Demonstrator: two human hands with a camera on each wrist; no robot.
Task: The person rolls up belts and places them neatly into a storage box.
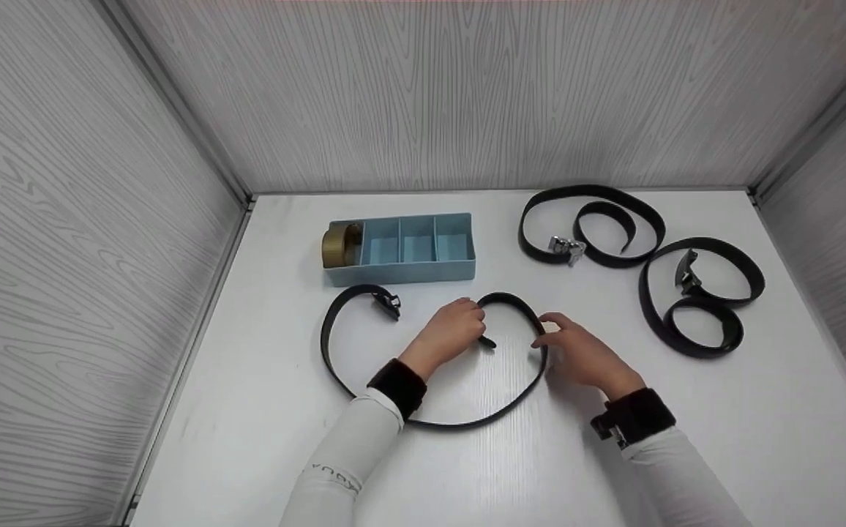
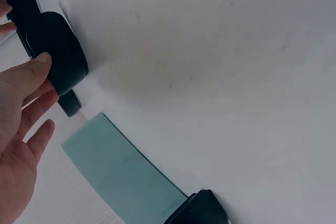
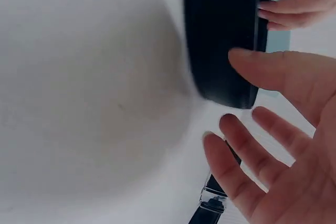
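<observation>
A black belt (image 1: 459, 425) stands on edge on the white table in a wide open curve, its buckle (image 1: 388, 303) at the left end. My left hand (image 1: 454, 329) pinches it near its plain tip (image 1: 487, 342), where the strap bends round; in the left wrist view the thumb lies against the black strap (image 2: 63, 51). My right hand (image 1: 582, 353) is at the right side of the curve. Its thumb rests on the strap (image 3: 223, 35) in the right wrist view, while the other fingers spread apart, not wrapped round it.
Behind the belt stands a blue divided box (image 1: 401, 274), with a brown rolled strap (image 1: 337, 247) in its leftmost compartment. Two more black belts with metal buckles, one at the back right (image 1: 591, 190) and one farther right (image 1: 657, 322), lie loosely coiled. Wood-grain panels (image 1: 423, 95) enclose the table.
</observation>
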